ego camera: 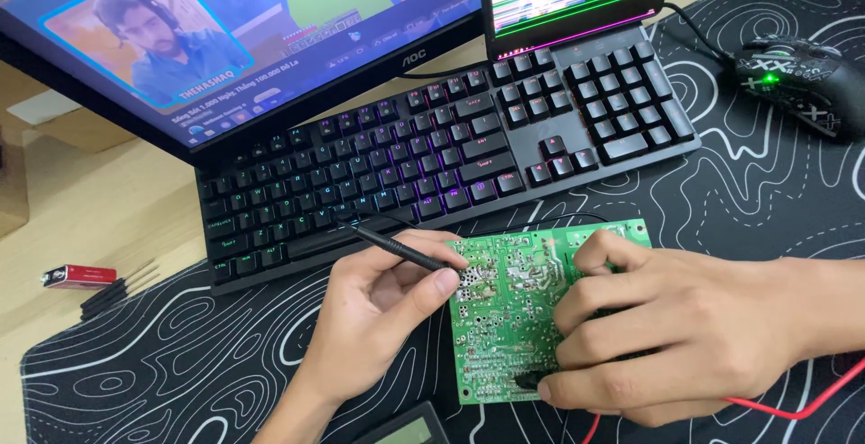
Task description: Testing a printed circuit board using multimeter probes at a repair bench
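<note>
Clearly the one green board (514,318) is light, stiff and fragile, best gripped by its edges, clear of the solder joints. It lies solder side up on the patterned mat (180,345) before one keyboard (432,156). Right hand (694,336) presses it flat, fingers curled over its edge. Left hand (374,313) pinches one black probe (392,246), tip on the board. One mouse (797,84), one monitor (225,30), one red wire (793,408).
</note>
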